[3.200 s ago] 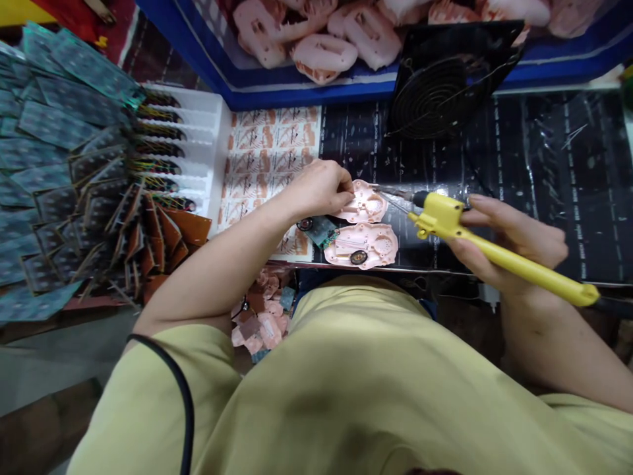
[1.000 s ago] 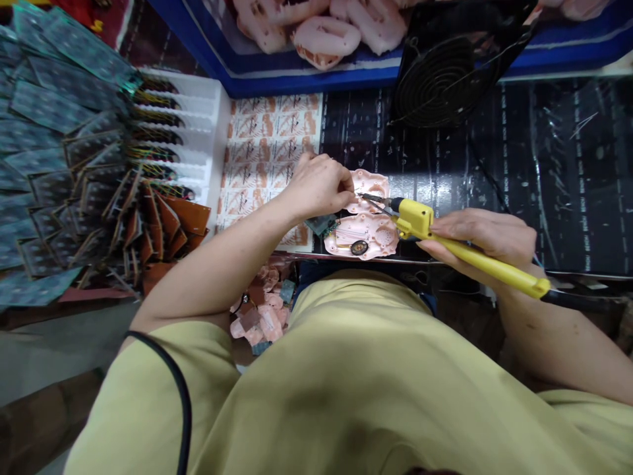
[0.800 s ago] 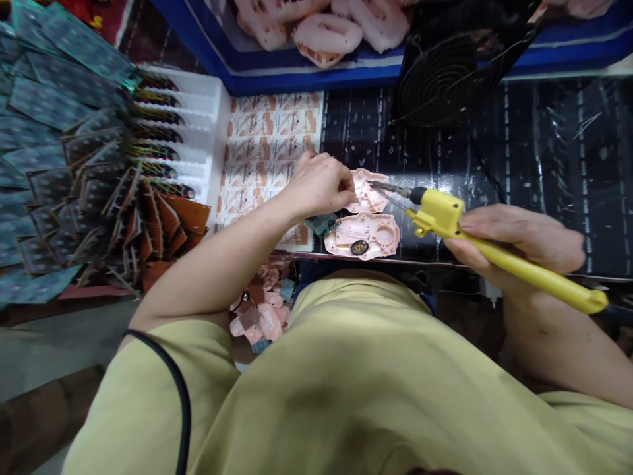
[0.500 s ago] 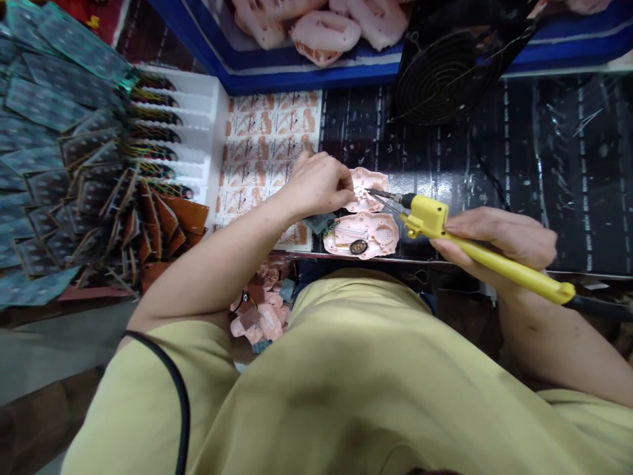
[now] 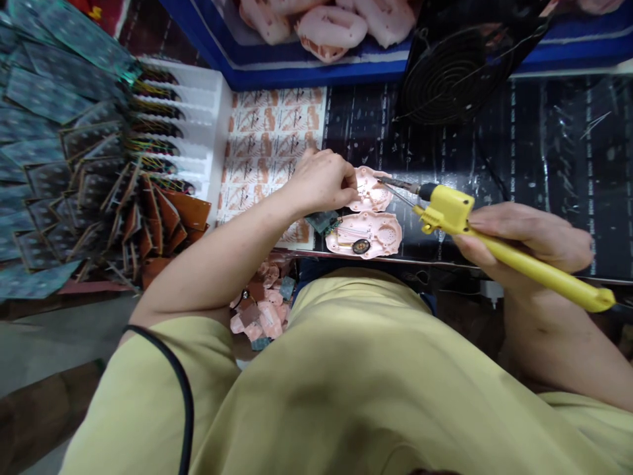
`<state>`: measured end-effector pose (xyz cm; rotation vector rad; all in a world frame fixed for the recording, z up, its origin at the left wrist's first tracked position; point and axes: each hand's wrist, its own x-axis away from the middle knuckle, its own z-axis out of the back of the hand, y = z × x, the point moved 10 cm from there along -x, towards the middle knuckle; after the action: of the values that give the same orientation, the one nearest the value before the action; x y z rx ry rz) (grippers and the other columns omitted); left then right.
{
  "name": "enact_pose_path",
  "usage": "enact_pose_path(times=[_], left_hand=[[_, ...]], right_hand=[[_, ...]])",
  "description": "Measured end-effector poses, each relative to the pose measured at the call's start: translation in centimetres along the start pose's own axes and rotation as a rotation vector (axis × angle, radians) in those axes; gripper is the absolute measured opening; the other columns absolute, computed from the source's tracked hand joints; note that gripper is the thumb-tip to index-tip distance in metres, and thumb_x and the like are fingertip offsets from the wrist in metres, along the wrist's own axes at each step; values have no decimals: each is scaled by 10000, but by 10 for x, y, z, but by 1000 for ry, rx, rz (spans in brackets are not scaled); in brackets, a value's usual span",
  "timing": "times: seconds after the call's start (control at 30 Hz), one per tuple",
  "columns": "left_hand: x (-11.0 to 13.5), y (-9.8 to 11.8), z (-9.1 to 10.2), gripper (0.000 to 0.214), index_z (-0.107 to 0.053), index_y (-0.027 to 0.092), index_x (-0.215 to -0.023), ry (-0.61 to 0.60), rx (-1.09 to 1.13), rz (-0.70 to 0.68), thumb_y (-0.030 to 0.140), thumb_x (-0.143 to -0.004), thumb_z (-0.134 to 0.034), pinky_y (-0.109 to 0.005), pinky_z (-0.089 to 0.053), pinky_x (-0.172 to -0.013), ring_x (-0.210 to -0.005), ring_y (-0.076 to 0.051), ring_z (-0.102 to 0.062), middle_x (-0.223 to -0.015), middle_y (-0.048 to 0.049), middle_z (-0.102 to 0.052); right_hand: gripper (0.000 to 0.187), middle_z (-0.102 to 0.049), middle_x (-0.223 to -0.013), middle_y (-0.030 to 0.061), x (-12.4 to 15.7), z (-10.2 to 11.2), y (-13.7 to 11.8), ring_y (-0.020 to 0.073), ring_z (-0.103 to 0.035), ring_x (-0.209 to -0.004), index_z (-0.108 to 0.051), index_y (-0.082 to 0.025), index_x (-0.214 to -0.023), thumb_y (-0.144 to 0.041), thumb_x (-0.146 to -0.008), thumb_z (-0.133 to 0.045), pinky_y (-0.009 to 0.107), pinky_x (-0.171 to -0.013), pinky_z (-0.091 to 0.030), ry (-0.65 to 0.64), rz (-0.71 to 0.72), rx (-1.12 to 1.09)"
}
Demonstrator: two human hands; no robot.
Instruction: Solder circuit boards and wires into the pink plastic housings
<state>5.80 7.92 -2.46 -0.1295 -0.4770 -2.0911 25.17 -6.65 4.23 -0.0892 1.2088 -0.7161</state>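
Iron (image 5: pixel 514 257) is pulled back right vs half a second ago; tip was over the middle of the upper shell (image 5: pixel 373 191), now at its right part. Left hand (image 5: pixel 326 185) hasn't moved on the work.

Layout, big to small: black bench (image 5: pixel 568 165). Blue bin (image 5: pixel 306 78) along the far side, pink castings (image 5: pixel 331 30) inside. Board pile (image 5: pixel 44 145) far left, green and brown, overlapping. Black fan (image 5: pixel 455 79) tilted in front of the bin. Printed sheet (image 5: pixel 257 145) flat, left of center. White tray (image 5: pixel 210 132) between pile and sheet. Scrap (image 5: pixel 267 316) below the bench edge, pink and green bits.

Right hand (image 5: pixel 534 234): thumb and fingers wrapped on the iron's handle. Can't tell if the tip touches the shell. Left hand: thumb and forefinger pinched close at the upper shell's left side; can't tell what's between them.

Both shells at the near bench edge: upper one farther out, lower shell (image 5: pixel 363 227) just nearer the person. Small board (image 5: pixel 324 221) at the lower shell's left end, partly under the left hand. Dark disc (image 5: pixel 361 246) on the lower shell's near side.
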Motion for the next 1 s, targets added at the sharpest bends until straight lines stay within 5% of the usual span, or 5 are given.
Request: enact_pose_path(times=[0.33,0.5,0.7,0.83,1.0], left_hand=[[-3,-2,-2,142,-783,206,-837,27,-1,-30,327,-808,-712,-441,-443,-1025,-992,-267,-663,-818,-41,-722],[4,-2,-1,185,-778,193,-929,32,-54,-41,321,-853,-669,-475,-436,-1057,-1087,-309,-646,-938,-87,-737],[21,-6,8,645,-541,200,-1475,24,-44,-240,322,-853,-660,-465,-360,-1184,-1398,-335,-496,-1521,-131,-541],[20,-14,-6,691,-473,188,-1538,-117,-29,-282,329,-878,-617,-420,-366,-1195,-1420,-313,-500,-1545,-139,-535],[15,-28,-6,665,-530,155,-1497,-25,63,-223,401,-887,-625,-425,-405,-1172,-1352,-318,-571,-1474,-157,-605]], right_hand=[[557,-802,-1127,52,30,8,26,220,-798,-823,-693,-260,-1333,-292,-805,-867,305,-773,-684,86,-267,238],[561,-802,-1111,95,31,9,17,245,-801,-817,-682,-227,-1367,-495,-884,-781,285,-697,-669,228,-164,240],[431,-814,-962,40,31,-14,18,231,-802,-821,-682,-269,-1333,-459,-948,-708,312,-721,-672,118,-91,189],[533,-816,-997,35,31,-21,11,217,-799,-810,-584,-276,-1440,-425,-947,-720,298,-706,-668,69,-62,185],[466,-800,-938,8,30,-45,-1,171,-767,-730,-631,-288,-1376,-295,-927,-752,260,-707,-639,-209,-69,130]])
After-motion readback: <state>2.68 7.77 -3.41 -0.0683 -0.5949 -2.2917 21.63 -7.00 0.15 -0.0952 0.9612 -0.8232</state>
